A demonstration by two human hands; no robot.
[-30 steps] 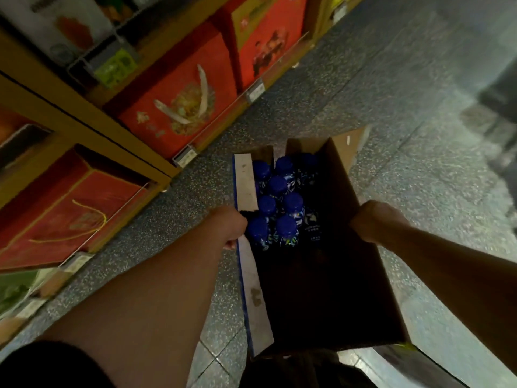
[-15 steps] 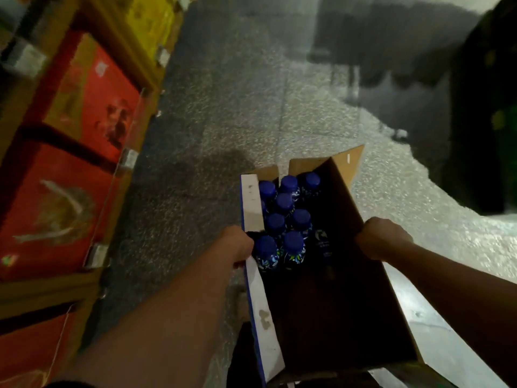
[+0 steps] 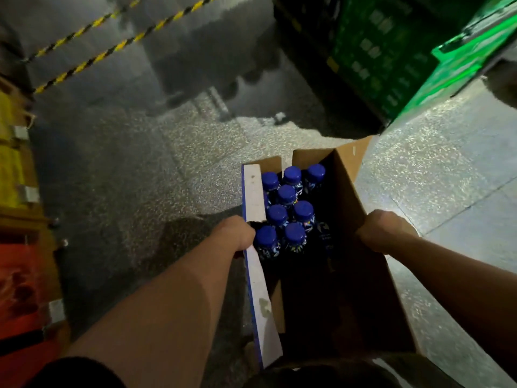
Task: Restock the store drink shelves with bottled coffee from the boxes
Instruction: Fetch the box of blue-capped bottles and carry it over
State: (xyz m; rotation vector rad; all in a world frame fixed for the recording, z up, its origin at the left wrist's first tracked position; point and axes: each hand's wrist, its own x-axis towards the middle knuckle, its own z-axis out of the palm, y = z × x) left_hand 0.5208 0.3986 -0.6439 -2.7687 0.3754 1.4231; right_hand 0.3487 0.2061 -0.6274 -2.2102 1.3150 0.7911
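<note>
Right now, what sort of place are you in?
Probably a shop aisle: a shelf of red and yellow packs with price holders at left, stacked green crates ahead right, and the open box of blue-capped bottles.

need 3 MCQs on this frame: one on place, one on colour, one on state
1. Bottles stand where in the box?
A near end
B far end
C all over

2. Caps are which colour?
A red
B white
C blue

3. The box is:
A open, gripped by both hands
B taped shut
C lying on its side

Key: 1B, they cluster at the end away from the person; 2C, every visible cap is blue; 3A, its top is open, and the left hand and right hand grip its side walls.
</note>
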